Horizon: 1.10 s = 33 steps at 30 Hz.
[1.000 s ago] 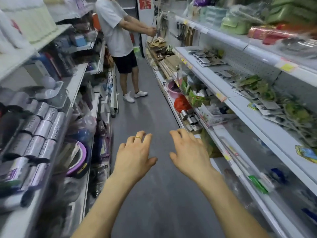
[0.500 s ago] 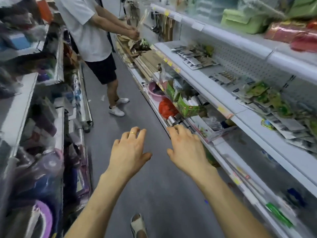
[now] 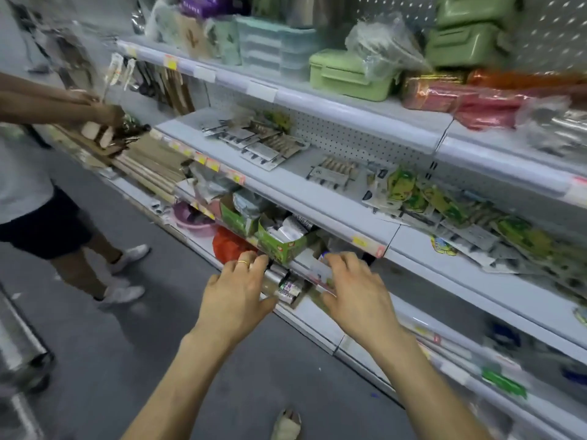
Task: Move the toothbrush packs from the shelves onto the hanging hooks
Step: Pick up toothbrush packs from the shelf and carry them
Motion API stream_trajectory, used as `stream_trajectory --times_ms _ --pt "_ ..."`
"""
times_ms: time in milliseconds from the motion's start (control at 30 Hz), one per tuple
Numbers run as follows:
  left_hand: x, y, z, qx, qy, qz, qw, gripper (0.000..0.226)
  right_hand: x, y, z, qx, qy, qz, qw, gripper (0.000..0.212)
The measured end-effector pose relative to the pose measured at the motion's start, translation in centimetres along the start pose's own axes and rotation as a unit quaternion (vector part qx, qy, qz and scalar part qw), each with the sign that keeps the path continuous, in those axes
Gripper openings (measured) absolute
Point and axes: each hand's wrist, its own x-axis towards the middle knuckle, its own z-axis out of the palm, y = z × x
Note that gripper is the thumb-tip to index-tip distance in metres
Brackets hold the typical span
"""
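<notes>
Flat toothbrush packs lie loose on the white middle shelf (image 3: 286, 182): a grey and white pile (image 3: 257, 144) at the back left, a small group (image 3: 333, 173) in the middle, and green-printed packs (image 3: 444, 211) spread to the right. Behind them stands a perforated back panel (image 3: 343, 138); I see no hooks clearly. My left hand (image 3: 235, 293), with a gold ring, and my right hand (image 3: 355, 290) hover side by side below that shelf, fingers spread and relaxed, holding nothing. They are in front of the lower shelf's boxes.
A person (image 3: 38, 173) in a white shirt and dark shorts stands at the left, handling wooden items. Green cartons (image 3: 279, 239), a pink basin (image 3: 193, 220) and a red bag (image 3: 228, 246) fill the lower shelf. Green lunch boxes (image 3: 349, 74) sit on the top shelf. Grey floor (image 3: 127, 344) lies below.
My view has turned right toward the shelves, so the packs are now ahead. Both hands have moved forward and stay empty, now in front of the lower shelf.
</notes>
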Motion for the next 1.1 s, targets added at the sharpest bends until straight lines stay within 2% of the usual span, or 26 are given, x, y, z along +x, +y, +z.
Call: stream_trajectory --times_ms 233,333,400,533,667,800,933,1100 --pt "10.2 -4.6 1.1 -0.024 -0.009 0.040 0.999 0.077 9.7 2.4 1.9 0.034 -0.006 0.075 0.997 0.059" --pt "14.3 -6.7 1.7 -0.015 -0.039 0.046 0.998 0.084 13.6 3.4 2.2 0.039 -0.003 0.098 0.994 0.058" --pt "16.9 -7.3 2.5 -0.022 -0.059 0.053 0.997 0.079 15.1 4.2 2.4 0.053 -0.005 0.131 0.990 0.061" --pt "23.9 -6.9 4.4 -0.015 -0.068 0.117 0.991 0.072 17.8 7.0 2.9 0.094 0.011 0.197 0.976 0.058" --pt "31.4 -5.8 6.4 -0.036 -0.081 0.179 0.980 0.073 20.5 10.8 3.8 0.142 0.028 0.283 0.948 0.058" --pt "36.3 -5.3 8.4 -0.081 -0.102 0.213 0.968 0.063 22.7 13.6 4.4 0.195 0.066 0.362 0.909 0.053" --pt "39.7 -5.6 10.6 -0.107 -0.134 0.223 0.960 0.061 24.8 15.4 5.3 0.241 0.121 0.428 0.862 0.049" --pt "43.7 -6.3 12.5 -0.073 -0.145 0.236 0.958 0.057 26.3 15.6 6.6 0.269 0.188 0.472 0.818 0.050"
